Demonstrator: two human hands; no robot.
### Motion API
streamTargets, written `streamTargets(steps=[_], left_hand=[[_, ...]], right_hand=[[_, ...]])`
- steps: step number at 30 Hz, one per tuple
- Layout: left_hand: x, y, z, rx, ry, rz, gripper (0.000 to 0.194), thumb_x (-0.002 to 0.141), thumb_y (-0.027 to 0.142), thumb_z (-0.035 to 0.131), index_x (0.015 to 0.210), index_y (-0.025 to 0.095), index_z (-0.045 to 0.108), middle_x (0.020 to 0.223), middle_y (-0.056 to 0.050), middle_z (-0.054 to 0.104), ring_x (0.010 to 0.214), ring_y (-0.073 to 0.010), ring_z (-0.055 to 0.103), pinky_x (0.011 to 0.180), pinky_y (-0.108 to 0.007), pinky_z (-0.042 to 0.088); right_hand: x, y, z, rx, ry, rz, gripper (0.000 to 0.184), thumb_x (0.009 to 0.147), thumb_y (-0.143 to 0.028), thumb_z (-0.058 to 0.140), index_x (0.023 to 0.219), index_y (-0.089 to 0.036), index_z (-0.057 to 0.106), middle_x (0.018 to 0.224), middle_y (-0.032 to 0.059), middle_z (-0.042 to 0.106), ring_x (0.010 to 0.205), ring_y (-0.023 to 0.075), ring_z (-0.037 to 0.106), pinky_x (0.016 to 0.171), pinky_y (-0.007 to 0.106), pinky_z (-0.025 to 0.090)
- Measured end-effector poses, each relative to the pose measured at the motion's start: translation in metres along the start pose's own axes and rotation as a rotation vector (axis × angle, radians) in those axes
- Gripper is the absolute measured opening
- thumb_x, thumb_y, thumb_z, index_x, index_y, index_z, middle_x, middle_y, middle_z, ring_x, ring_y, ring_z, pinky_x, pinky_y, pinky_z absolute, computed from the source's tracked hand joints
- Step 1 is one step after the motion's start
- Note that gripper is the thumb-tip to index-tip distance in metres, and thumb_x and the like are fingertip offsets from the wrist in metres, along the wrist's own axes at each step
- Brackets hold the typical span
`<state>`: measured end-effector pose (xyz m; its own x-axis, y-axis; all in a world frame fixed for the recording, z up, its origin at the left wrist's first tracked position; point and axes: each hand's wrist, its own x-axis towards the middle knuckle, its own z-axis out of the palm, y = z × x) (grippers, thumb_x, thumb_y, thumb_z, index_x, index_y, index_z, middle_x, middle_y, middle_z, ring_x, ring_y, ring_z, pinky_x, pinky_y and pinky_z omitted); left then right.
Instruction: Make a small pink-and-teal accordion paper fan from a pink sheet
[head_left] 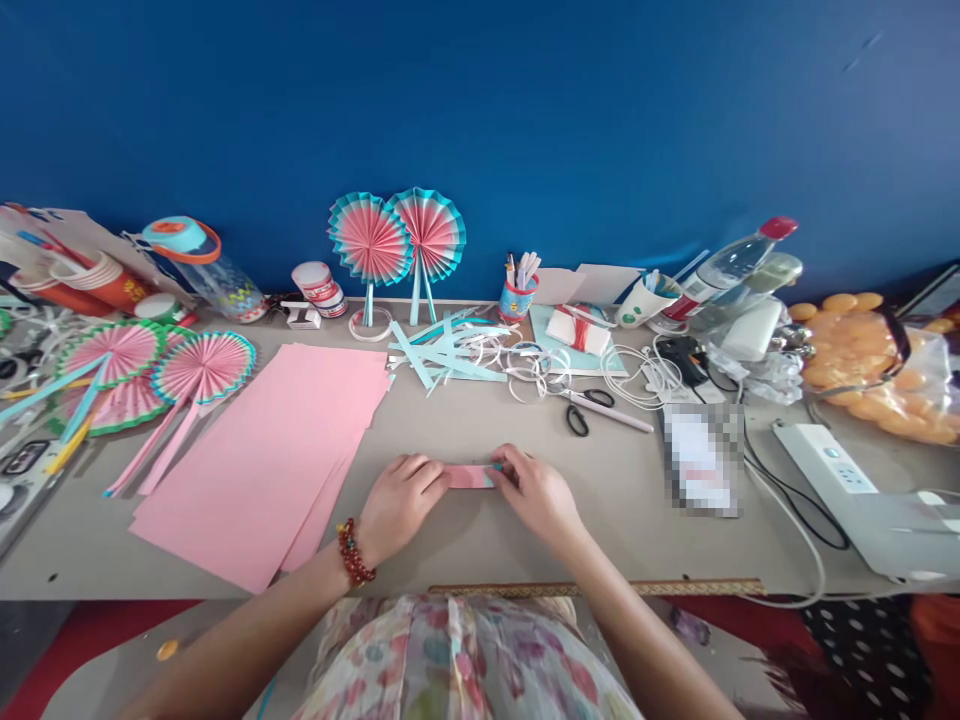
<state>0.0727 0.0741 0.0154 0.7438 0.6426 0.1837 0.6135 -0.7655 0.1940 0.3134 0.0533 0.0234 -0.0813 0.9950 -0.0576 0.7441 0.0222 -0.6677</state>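
Pink paper strip point(469, 477) has both ends hidden by fingers; a blue patch point(496, 466) near the fingertips of the right hand point(541, 492) is too small to make out; a pixelated object point(703, 460) cannot be identified; the bag of orange balls point(847, 370) is cut off by the view's edge. The strip runs crosswise between the hands, the left hand point(401, 502) closed on one end; the right pinches the other.
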Motion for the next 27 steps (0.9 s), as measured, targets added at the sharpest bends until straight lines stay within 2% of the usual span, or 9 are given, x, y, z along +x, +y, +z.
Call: streamTargets(steps=[2,4,6,8,12,17,20,23,27], left_hand=[[0.000,-0.001,0.001,-0.022,0.032,-0.006,0.017,0.095,0.013,0.053,0.106,0.020,0.064,0.107,-0.004,0.066,0.096,-0.0210,0.057,0.084,-0.037,0.046],[0.001,-0.001,0.002,-0.043,0.057,-0.010,0.017,0.096,0.013,0.051,0.104,0.020,0.064,0.106,-0.004,0.067,0.096,-0.0207,0.058,0.084,-0.037,0.046],[0.002,0.000,0.002,-0.054,0.057,-0.015,0.016,0.096,0.013,0.051,0.104,0.020,0.063,0.105,-0.004,0.067,0.097,-0.0208,0.058,0.084,-0.037,0.046],[0.001,-0.001,0.000,-0.064,0.046,-0.026,0.016,0.097,0.014,0.049,0.103,0.020,0.063,0.104,-0.004,0.066,0.097,-0.0209,0.058,0.084,-0.037,0.047],[-0.003,-0.007,-0.006,-0.088,0.043,-0.081,0.019,0.099,0.014,0.045,0.098,0.019,0.064,0.101,-0.005,0.065,0.094,-0.0200,0.058,0.082,-0.035,0.048],[-0.010,-0.017,-0.013,-0.095,0.066,-0.159,0.022,0.100,0.015,0.043,0.093,0.018,0.063,0.101,-0.006,0.066,0.094,-0.0195,0.059,0.084,-0.035,0.049],[-0.013,-0.019,-0.011,-0.102,0.088,-0.184,0.020,0.100,0.017,0.045,0.094,0.019,0.063,0.101,-0.005,0.067,0.094,-0.0193,0.060,0.085,-0.035,0.049],[-0.016,-0.019,-0.007,-0.109,0.134,-0.213,0.016,0.099,0.018,0.047,0.095,0.019,0.063,0.104,-0.005,0.067,0.094,-0.0187,0.061,0.085,-0.034,0.049],[-0.021,-0.020,-0.005,-0.131,0.124,-0.234,0.016,0.099,0.018,0.047,0.092,0.020,0.061,0.109,-0.006,0.064,0.096,-0.0186,0.061,0.085,-0.033,0.049]], right_hand=[[-0.002,-0.003,-0.003,-0.215,0.092,-0.175,0.016,0.094,-0.036,0.057,0.099,-0.022,0.063,0.090,0.0064,0.065,0.082,0.0222,0.059,0.071,0.033,0.045],[-0.004,-0.006,-0.003,-0.322,0.087,-0.375,0.020,0.093,-0.037,0.061,0.104,-0.021,0.064,0.103,0.0093,0.065,0.094,0.0242,0.057,0.080,0.035,0.045],[-0.003,-0.007,0.000,-0.399,0.037,-0.537,0.016,0.092,-0.031,0.062,0.105,-0.021,0.065,0.104,0.0084,0.065,0.095,0.0234,0.055,0.082,0.035,0.044],[-0.001,-0.006,0.006,-0.460,0.040,-0.617,0.009,0.094,-0.024,0.060,0.100,-0.021,0.066,0.097,0.0059,0.067,0.091,0.0215,0.055,0.079,0.034,0.042],[0.001,-0.001,0.012,-0.491,0.103,-0.670,0.013,0.097,-0.016,0.053,0.094,-0.020,0.066,0.089,0.0042,0.068,0.085,0.0196,0.055,0.076,0.033,0.040],[-0.001,-0.001,0.010,-0.463,0.065,-0.649,0.016,0.096,-0.017,0.052,0.102,-0.018,0.067,0.096,0.0075,0.069,0.088,0.0213,0.056,0.079,0.035,0.041],[0.000,-0.001,0.011,-0.457,0.045,-0.642,0.017,0.096,-0.020,0.052,0.102,-0.019,0.067,0.097,0.0076,0.069,0.089,0.0217,0.056,0.079,0.036,0.042],[0.001,0.002,0.011,-0.451,0.070,-0.640,0.020,0.096,-0.015,0.049,0.099,-0.020,0.068,0.098,0.0068,0.070,0.089,0.0206,0.057,0.080,0.035,0.042],[0.001,0.007,0.010,-0.441,0.069,-0.619,0.021,0.096,-0.015,0.048,0.097,-0.020,0.069,0.097,0.0065,0.071,0.088,0.0205,0.057,0.079,0.034,0.043]])
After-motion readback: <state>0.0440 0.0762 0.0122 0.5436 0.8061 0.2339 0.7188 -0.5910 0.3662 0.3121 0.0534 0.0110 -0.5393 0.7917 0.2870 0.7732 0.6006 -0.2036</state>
